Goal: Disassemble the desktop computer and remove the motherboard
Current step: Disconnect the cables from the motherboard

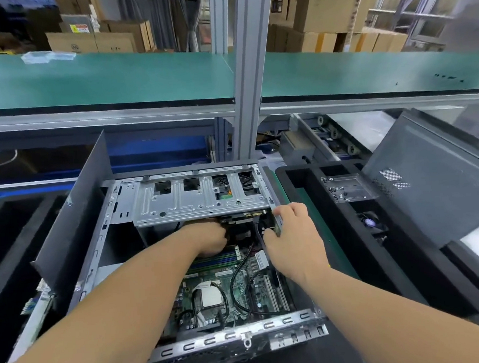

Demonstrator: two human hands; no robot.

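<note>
Forearms come in from the bottom edge, both reaching into the open case [214, 342] lying on its side. Motherboard [225, 291] sits flat on the case floor, still seated, cables looping over it, bare CPU socket near the front.

An expansion card [243, 223] stands at the far end of the board, just under the drive cage [194, 195]. Its long axis runs left to right across the case, bracket end toward the right wall.

Left hand [211, 236] is curled down over the card's left end; fingertips hidden, looks like a grip but the exact hold isn't visible. Right hand [289, 234] pinches the bracket end at the case edge, thumb and fingers curled on it.

Both hands are on the card, one per end. Likely pull is straight up out of the slot, toward the camera. Cage overhang is tight above it.

Removed side panel [429, 181] leans at right.
</note>
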